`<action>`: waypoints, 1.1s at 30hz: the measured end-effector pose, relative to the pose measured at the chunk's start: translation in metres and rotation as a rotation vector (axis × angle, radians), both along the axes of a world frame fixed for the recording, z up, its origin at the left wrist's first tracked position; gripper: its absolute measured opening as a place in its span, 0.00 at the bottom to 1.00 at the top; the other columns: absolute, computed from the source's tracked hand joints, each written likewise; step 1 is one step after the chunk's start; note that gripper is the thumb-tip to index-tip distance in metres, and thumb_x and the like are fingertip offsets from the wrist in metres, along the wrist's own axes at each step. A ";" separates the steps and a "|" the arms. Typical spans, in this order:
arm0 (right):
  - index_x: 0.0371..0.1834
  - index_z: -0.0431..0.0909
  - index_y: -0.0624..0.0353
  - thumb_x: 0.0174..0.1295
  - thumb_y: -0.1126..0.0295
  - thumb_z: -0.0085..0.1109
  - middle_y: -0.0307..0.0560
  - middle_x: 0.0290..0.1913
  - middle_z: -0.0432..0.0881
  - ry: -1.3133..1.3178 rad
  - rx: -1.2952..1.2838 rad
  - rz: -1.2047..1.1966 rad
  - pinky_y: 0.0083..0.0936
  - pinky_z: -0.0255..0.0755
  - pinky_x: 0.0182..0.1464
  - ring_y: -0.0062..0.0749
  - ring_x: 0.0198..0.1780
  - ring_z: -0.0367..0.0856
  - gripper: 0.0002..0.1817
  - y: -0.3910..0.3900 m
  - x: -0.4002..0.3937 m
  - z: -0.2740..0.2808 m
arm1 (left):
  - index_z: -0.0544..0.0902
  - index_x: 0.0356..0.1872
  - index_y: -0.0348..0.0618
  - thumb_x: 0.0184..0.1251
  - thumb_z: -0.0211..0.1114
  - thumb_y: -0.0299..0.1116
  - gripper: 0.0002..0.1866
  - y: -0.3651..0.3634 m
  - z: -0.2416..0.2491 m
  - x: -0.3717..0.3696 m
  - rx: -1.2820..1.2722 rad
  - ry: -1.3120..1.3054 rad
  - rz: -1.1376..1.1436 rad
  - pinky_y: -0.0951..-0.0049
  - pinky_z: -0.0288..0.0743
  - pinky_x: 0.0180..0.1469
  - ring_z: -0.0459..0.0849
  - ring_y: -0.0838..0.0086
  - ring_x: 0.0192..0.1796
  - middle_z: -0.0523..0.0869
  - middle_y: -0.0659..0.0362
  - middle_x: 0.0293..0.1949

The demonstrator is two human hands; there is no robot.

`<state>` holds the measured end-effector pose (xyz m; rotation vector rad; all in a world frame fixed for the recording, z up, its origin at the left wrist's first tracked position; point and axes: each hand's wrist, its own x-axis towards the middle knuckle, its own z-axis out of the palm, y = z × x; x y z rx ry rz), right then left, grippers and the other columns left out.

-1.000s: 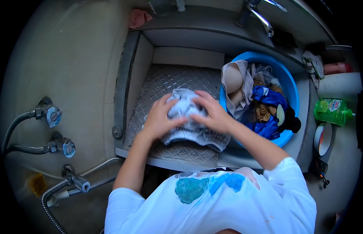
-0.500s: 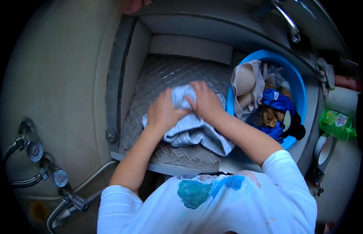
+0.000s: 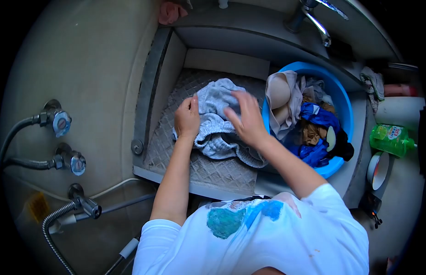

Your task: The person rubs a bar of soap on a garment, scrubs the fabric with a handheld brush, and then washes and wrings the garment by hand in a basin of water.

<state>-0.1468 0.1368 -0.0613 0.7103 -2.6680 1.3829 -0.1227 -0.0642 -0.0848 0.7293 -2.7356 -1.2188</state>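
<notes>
A wet grey garment [image 3: 217,98] with a gathered elastic band lies spread on the ridged washboard surface [image 3: 213,176] of the sink. My left hand [image 3: 187,118] is closed at the garment's left edge, its fingers curled round the cloth. On the garment's right side my right hand [image 3: 246,117] has its fingers apart, slightly blurred, over or touching the cloth. To the right stands a blue basin [image 3: 350,110] holding a beige padded garment [image 3: 284,103] and blue, brown and black clothes.
A faucet [image 3: 319,27] is at the upper right. Along the right ledge are a cloth [image 3: 372,82], a green bottle [image 3: 390,139] and a white bowl [image 3: 378,170]. Valves with hoses [image 3: 61,123] are on the left wall; a pink cloth [image 3: 171,13] lies at the top.
The bunched garment has been opened out and reaches farther up the washboard. My hands have moved apart, and the fingers of my right hand have spread. The view has shifted slightly.
</notes>
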 end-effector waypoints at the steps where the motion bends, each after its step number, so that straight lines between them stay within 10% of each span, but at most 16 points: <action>1: 0.60 0.68 0.68 0.60 0.55 0.63 0.65 0.57 0.72 -0.062 -0.029 0.085 0.42 0.63 0.64 0.57 0.60 0.70 0.33 0.014 0.020 0.013 | 0.82 0.47 0.42 0.69 0.60 0.51 0.21 0.002 0.000 0.005 0.013 0.094 0.013 0.57 0.75 0.52 0.82 0.47 0.49 0.86 0.46 0.43; 5: 0.63 0.67 0.65 0.46 0.58 0.74 0.63 0.59 0.72 -0.142 0.275 0.301 0.42 0.64 0.65 0.56 0.62 0.70 0.42 0.056 0.076 0.028 | 0.80 0.53 0.49 0.54 0.71 0.50 0.27 0.028 0.055 0.050 -0.311 0.292 -0.247 0.52 0.64 0.63 0.71 0.53 0.63 0.78 0.52 0.57; 12: 0.50 0.75 0.62 0.48 0.74 0.60 0.63 0.47 0.80 -0.146 0.344 0.296 0.45 0.75 0.50 0.58 0.50 0.79 0.22 0.035 0.048 0.010 | 0.77 0.59 0.55 0.42 0.77 0.35 0.35 0.038 0.060 0.092 -0.446 0.109 -0.524 0.40 0.59 0.63 0.66 0.55 0.69 0.75 0.56 0.62; 15: 0.41 0.79 0.58 0.50 0.73 0.57 0.61 0.37 0.82 -0.121 0.315 0.197 0.48 0.76 0.45 0.58 0.43 0.82 0.13 0.022 -0.003 0.028 | 0.80 0.55 0.53 0.45 0.74 0.29 0.30 0.025 0.073 0.052 -0.391 0.097 -0.462 0.59 0.75 0.56 0.82 0.57 0.55 0.84 0.54 0.51; 21: 0.43 0.81 0.54 0.49 0.71 0.62 0.56 0.33 0.84 0.343 -0.158 0.053 0.40 0.79 0.42 0.50 0.38 0.85 0.15 -0.003 -0.083 0.183 | 0.81 0.54 0.52 0.56 0.71 0.33 0.21 0.019 0.214 -0.019 -0.557 0.562 -0.109 0.62 0.79 0.50 0.85 0.57 0.50 0.85 0.53 0.48; 22: 0.50 0.80 0.57 0.56 0.78 0.62 0.45 0.35 0.85 0.469 -0.177 0.180 0.22 0.80 0.34 0.28 0.32 0.85 0.17 0.002 -0.089 0.200 | 0.81 0.53 0.52 0.57 0.70 0.34 0.20 0.017 0.228 -0.019 -0.569 0.691 -0.140 0.60 0.78 0.52 0.84 0.57 0.51 0.85 0.54 0.49; 26: 0.42 0.81 0.56 0.50 0.71 0.64 0.54 0.32 0.84 0.527 -0.345 0.203 0.37 0.78 0.44 0.47 0.40 0.85 0.14 0.014 -0.050 0.220 | 0.80 0.53 0.47 0.66 0.63 0.47 0.20 0.009 0.228 0.000 -0.729 1.139 -0.282 0.57 0.74 0.58 0.82 0.54 0.55 0.84 0.52 0.52; 31: 0.38 0.84 0.59 0.51 0.70 0.66 0.53 0.34 0.85 -0.199 0.132 0.647 0.33 0.78 0.45 0.42 0.39 0.85 0.11 0.098 0.002 0.143 | 0.82 0.45 0.41 0.41 0.66 0.19 0.23 0.043 0.113 0.113 -0.513 0.348 -0.414 0.56 0.71 0.59 0.80 0.53 0.55 0.83 0.49 0.49; 33: 0.36 0.85 0.61 0.53 0.70 0.65 0.50 0.34 0.86 -0.399 0.073 0.401 0.31 0.78 0.43 0.36 0.37 0.85 0.10 0.137 -0.038 0.137 | 0.81 0.45 0.41 0.40 0.64 0.19 0.23 0.056 0.081 0.141 -0.342 0.141 -0.431 0.56 0.66 0.62 0.77 0.53 0.57 0.82 0.50 0.52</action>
